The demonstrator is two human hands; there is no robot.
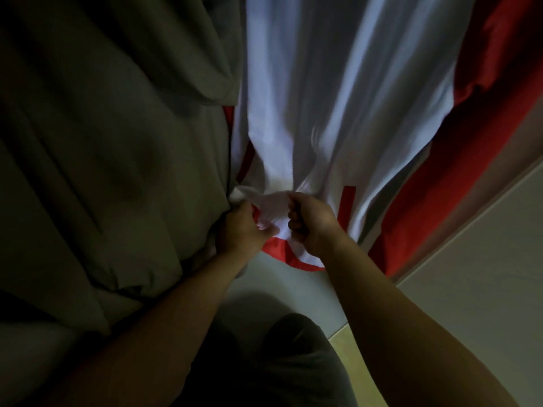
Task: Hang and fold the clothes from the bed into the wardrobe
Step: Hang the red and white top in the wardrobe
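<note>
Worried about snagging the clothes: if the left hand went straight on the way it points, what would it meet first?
The white and red shirt: the left hand pinches its bunched hem, and more of that cloth hangs straight ahead. The grey garment hangs close on its left; depth is unclear.

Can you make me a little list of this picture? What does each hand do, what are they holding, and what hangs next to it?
left hand: pinches the bunched bottom edge of the white garment
right hand: fingers curled round the same edge, close beside the left hand
white garment: hangs down, red along its bottom edge
neighbour: grey garment hangs against its left side
light: dim
</note>
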